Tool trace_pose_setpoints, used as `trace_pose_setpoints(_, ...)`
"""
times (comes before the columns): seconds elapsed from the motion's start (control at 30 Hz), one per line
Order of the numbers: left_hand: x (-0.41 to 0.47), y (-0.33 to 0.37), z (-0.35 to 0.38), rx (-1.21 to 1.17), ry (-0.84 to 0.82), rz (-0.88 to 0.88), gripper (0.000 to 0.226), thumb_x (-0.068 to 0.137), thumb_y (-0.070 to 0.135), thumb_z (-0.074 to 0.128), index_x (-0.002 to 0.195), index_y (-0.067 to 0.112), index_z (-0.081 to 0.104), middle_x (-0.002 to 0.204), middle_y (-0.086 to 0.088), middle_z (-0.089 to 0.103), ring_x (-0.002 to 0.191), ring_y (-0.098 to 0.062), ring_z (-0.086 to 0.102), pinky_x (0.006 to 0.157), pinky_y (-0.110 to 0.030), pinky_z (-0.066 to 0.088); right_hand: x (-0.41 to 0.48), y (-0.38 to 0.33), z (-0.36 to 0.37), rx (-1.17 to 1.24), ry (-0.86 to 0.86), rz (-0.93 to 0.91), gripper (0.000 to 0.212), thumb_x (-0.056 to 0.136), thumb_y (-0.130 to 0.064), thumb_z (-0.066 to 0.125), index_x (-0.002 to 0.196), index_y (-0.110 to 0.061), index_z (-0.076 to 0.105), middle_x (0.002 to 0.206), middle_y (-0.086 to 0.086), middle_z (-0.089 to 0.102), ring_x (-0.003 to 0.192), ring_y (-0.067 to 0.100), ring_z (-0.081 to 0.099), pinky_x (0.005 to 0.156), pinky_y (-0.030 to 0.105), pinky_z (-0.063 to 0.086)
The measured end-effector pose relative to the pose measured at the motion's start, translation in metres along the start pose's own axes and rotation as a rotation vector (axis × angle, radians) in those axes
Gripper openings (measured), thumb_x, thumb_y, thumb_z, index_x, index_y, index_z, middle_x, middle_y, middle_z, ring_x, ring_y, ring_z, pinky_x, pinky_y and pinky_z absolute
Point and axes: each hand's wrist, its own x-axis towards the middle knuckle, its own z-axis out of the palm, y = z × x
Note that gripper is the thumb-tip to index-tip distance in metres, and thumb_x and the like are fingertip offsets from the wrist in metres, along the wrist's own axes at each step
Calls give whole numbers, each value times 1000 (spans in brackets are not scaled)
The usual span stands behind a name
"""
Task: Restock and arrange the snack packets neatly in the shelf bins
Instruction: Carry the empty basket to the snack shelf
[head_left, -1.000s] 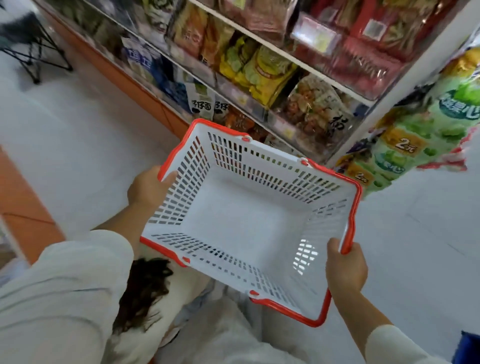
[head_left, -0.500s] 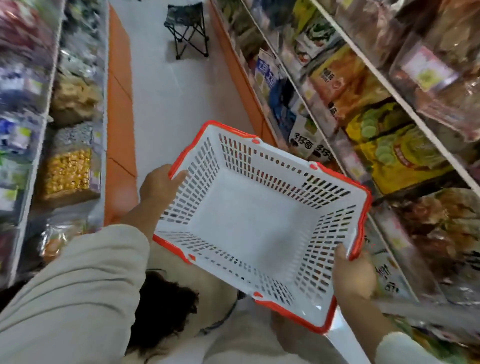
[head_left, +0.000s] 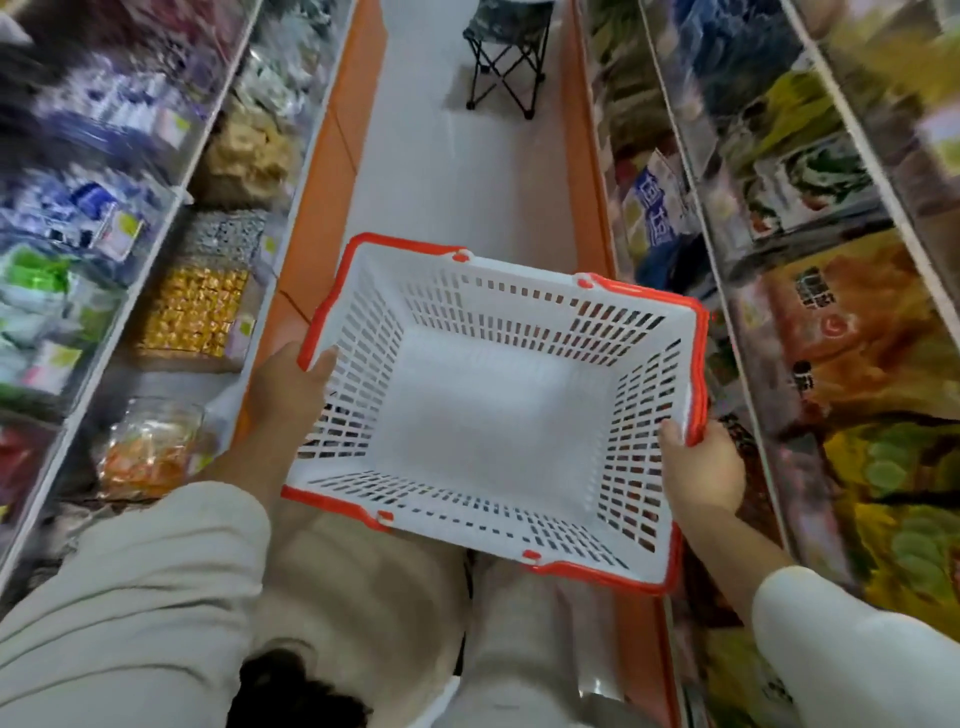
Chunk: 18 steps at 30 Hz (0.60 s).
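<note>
Left grip (head_left: 291, 389) clamped on basket (head_left: 519, 296) left rim; right grip (head_left: 698, 467) clamped on right rim. Basket held over aisle floor (head_left: 467, 171). Packets (head_left: 652, 208) sit in shelves (head_left: 727, 291) either side, blurred.

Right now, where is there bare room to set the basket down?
Bare: the aisle floor between the orange shelf bases, from the basket to the folding stool. The left shelves and right shelves are crammed.
</note>
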Motion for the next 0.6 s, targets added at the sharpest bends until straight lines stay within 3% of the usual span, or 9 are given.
trace_pose_setpoints(0.07,32,1,7,6,9,-47,55,93,59,50,108,8,64,92,-13,68,85,-35,63,77,-46,55,28,-30,21,-19,-25,-21,25,93,-38,56,96,-13,59,87,7,66,76,31,60,75,38,51)
trace_pose_setpoints(0.2,91,7,15,59,44,-133,59,93,60,50,121,9,63,107,-18,69,97,-40,64,82,-48,54,88,-92,59,-48,-70,-64,25,92,-42,55,95,-18,59,87,5,69,74,28,65,72,44,58)
trace_pose_setpoints(0.37,162,46,11,84,65,-156,52,97,52,51,138,21,55,106,-15,70,95,-40,63,75,-43,50,158,-175,82,-65,-136,-112,19,93,-42,55,96,-23,56,90,2,68,75,25,67,71,43,59)
trace_pose_setpoints(0.5,223,81,21,49,91,-208,44,98,46,53,122,10,63,103,-19,69,96,-42,64,73,-40,45,224,-236,107,-83,-163,-128,18,93,-41,56,94,-23,56,86,0,68,72,23,67,69,42,60)
trace_pose_setpoints(0.6,281,101,43,59,108,-283,57,96,53,51,121,3,62,110,-24,67,100,-43,63,82,-46,52,285,-283,131,-93,-188,-151,18,93,-38,56,93,-21,57,82,1,67,66,20,67,63,37,59)
